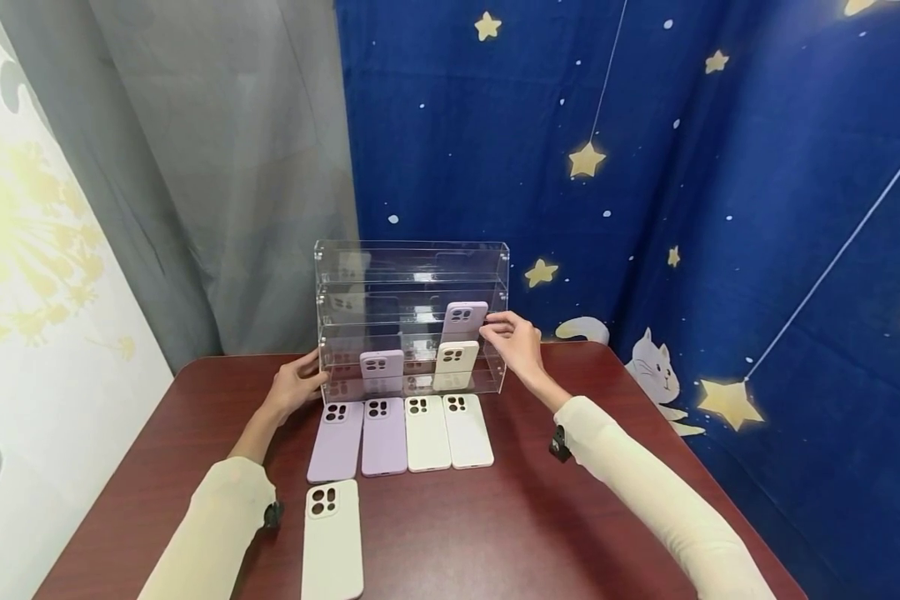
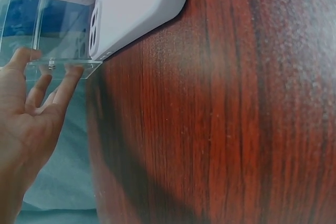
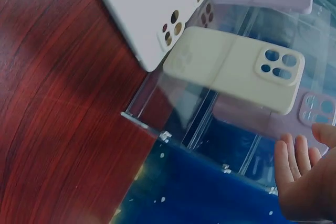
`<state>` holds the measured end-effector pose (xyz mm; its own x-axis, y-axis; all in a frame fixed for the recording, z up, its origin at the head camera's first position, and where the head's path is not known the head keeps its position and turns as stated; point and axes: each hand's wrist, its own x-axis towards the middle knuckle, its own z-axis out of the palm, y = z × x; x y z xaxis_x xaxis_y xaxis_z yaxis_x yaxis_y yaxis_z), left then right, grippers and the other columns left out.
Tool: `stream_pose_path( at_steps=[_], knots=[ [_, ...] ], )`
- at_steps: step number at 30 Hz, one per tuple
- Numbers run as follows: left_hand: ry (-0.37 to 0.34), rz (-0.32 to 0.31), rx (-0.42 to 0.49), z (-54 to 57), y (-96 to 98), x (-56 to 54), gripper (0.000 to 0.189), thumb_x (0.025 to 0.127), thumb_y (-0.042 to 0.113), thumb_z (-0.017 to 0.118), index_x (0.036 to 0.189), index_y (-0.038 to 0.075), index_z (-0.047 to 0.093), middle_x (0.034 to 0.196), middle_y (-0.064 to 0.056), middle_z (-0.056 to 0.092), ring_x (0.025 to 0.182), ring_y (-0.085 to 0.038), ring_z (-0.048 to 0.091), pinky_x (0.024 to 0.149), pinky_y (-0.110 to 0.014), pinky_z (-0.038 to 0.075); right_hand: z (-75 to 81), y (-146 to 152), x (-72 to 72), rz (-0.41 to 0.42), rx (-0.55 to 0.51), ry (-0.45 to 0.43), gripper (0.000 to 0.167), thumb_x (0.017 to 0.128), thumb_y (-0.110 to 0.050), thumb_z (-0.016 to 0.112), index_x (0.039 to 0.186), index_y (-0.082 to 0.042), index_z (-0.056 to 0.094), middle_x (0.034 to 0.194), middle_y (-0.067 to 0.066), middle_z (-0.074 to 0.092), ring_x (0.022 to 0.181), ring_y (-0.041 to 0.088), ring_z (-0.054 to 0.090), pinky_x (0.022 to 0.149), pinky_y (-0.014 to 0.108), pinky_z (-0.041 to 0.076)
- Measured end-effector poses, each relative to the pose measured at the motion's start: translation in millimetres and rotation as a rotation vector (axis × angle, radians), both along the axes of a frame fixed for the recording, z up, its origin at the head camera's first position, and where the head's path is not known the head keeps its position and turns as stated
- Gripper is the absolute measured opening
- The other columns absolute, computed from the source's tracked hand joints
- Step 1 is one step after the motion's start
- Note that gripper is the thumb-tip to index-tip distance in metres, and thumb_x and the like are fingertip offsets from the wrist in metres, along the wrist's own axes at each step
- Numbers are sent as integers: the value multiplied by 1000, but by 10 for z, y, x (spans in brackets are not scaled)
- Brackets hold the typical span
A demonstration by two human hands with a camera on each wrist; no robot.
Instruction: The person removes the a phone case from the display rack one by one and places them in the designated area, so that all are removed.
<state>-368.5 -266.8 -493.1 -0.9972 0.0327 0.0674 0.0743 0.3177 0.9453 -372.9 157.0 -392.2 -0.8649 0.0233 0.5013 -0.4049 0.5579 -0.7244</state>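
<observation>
A clear acrylic display rack with stepped tiers stands at the back of the table. My left hand rests fingertips against its left side panel, fingers fairly straight. At the rack's right side, my right hand pinches the edge of a lilac phone case leaning on an upper tier. Below it, a cream phone case leans on the lowest tier, with another lilac case to its left. In the right wrist view, the pinched case is partly behind the cream one.
Before the rack lies a row: two lilac cases, a cream case and a whitish case. Nearer me is another cream case. The brown wooden table has curtains behind it.
</observation>
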Motion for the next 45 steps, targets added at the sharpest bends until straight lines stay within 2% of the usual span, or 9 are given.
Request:
stream_pose_path(
  at_steps=[4,7,13,14,23,30,45],
  knots=[
    [1,-3,3,6,-10,-8,69,104,9,61,165,11,28,159,-28,40,129,-43,59,94,-43,60,-4,34,-71,9,-10,8,32,91,-16,82,120,-6,75,106,12,79,98,28,77,105,41,51],
    [-2,-12,19,57,-6,15,70,104,8,62,165,9,27,158,-29,39,129,-45,58,95,-45,60,8,39,-119,22,-20,8,34,91,-15,82,123,-4,74,111,15,78,101,30,76,108,42,50],
    [-2,-10,11,59,0,27,72,103,7,62,165,10,26,158,-29,40,128,-43,59,94,-46,60,36,21,-180,52,-23,-14,38,92,-15,81,129,-7,72,117,16,76,106,29,75,97,42,60],
    [4,-3,2,26,-1,11,72,103,9,63,165,12,27,159,-28,40,127,-42,60,94,-45,60,42,16,-188,56,-18,-11,39,92,-14,80,129,-6,72,117,16,76,106,29,75,92,44,62],
    [-1,-37,39,31,46,26,72,104,7,59,166,14,23,163,-27,33,131,-44,56,98,-48,57,71,-10,-252,39,-30,-21,31,93,-9,79,123,-1,73,112,18,77,104,31,75,91,43,62],
    [-5,-45,55,26,52,22,73,104,7,59,167,16,23,163,-26,35,132,-44,56,99,-51,56,95,-9,-292,36,-38,-3,25,93,-5,77,117,2,73,108,21,77,102,33,76,91,41,62],
    [-17,-21,28,9,46,38,73,105,9,59,167,19,23,163,-23,35,132,-43,57,98,-51,56,305,-15,-218,67,-47,14,24,95,-9,77,118,-1,74,111,19,77,103,30,76,87,39,63]
  ],
)
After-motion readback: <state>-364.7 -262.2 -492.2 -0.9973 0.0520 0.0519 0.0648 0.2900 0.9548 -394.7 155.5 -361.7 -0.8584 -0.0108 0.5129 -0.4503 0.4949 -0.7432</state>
